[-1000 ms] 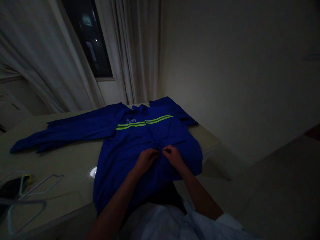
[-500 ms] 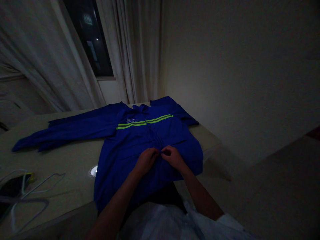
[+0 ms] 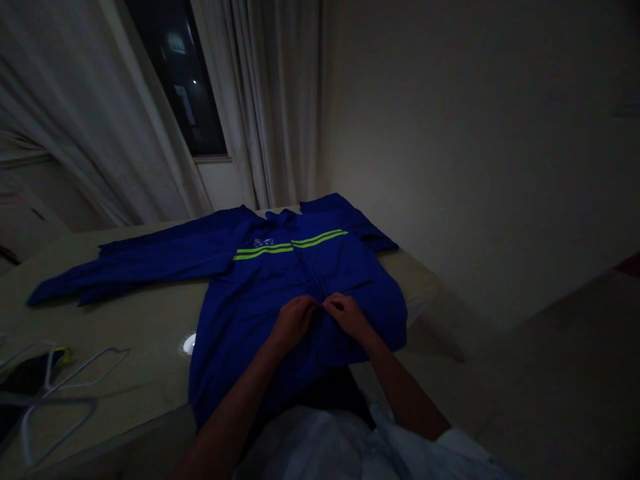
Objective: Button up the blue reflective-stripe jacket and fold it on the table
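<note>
Blue jacket point(image 3: 260, 293) lies front-up on the table point(image 3: 140, 333), its hem dropping out of sight over the near edge. The left hand point(image 3: 293, 320) and right hand point(image 3: 347, 315) meet at its front seam, fingers pinched shut on the cloth; dimness hides the fastening. Hangers point(image 3: 55, 393) are cut off at the left

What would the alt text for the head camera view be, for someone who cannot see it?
A person's left hand and right hand pinch the front middle of a blue jacket with lime stripes, spread on a table. Wire hangers lie left; curtains frame a dark window behind.
</note>
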The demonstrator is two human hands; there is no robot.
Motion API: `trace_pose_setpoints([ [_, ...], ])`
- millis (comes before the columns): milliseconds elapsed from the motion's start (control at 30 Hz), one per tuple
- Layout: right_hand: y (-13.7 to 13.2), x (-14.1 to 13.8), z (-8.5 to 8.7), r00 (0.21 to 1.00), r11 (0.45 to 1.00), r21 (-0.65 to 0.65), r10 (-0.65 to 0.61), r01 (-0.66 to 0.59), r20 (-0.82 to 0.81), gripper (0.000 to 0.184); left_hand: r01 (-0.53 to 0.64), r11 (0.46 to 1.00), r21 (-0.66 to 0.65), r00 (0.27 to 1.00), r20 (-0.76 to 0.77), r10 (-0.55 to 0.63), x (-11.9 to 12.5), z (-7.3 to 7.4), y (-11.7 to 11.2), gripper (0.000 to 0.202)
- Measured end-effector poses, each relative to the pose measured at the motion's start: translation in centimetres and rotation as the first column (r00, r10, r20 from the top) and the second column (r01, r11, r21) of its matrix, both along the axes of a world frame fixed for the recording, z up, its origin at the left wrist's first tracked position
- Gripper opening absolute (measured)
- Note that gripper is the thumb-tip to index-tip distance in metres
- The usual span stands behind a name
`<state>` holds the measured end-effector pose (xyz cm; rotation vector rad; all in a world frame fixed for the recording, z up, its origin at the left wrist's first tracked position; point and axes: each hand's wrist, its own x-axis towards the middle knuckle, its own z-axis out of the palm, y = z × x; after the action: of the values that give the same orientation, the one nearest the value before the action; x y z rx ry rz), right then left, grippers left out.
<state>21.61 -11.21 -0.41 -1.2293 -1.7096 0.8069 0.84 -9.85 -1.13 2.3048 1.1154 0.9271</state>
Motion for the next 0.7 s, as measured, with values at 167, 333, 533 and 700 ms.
trace_pose_setpoints([
  [167, 0.5, -0.1, -0.7, 1.000, 0.999, -0.051, -0.010, 0.009, -0.020, 0.014, -0.005, 1.000, -0.002, 1.000, 0.017, 0.005, -0.1, 0.1, 0.0, 0.018],
  [333, 0.4, -0.4, -1.1, 1.000, 1.000, -0.018, -0.018, 0.018, -0.005, 0.011, 0.001, 0.999, -0.046, 1.000, 0.030, 0.000, -0.2, 0.5, -0.1, 0.020],
  [533, 0.3, -0.6, -1.1, 0.999, 1.000, -0.020, -0.019, 0.020, 0.041, 0.013, 0.024, 0.997, -0.072, 0.999, 0.046, -0.021, -0.2, 0.5, 0.0, 0.019],
  [700, 0.3, -0.8, -0.8, 0.998, 0.999, -0.033, -0.018, 0.020, 0.053, 0.012, 0.039, 0.997, -0.073, 0.998, 0.058, -0.035, 0.0, 0.8, -0.1, 0.019],
])
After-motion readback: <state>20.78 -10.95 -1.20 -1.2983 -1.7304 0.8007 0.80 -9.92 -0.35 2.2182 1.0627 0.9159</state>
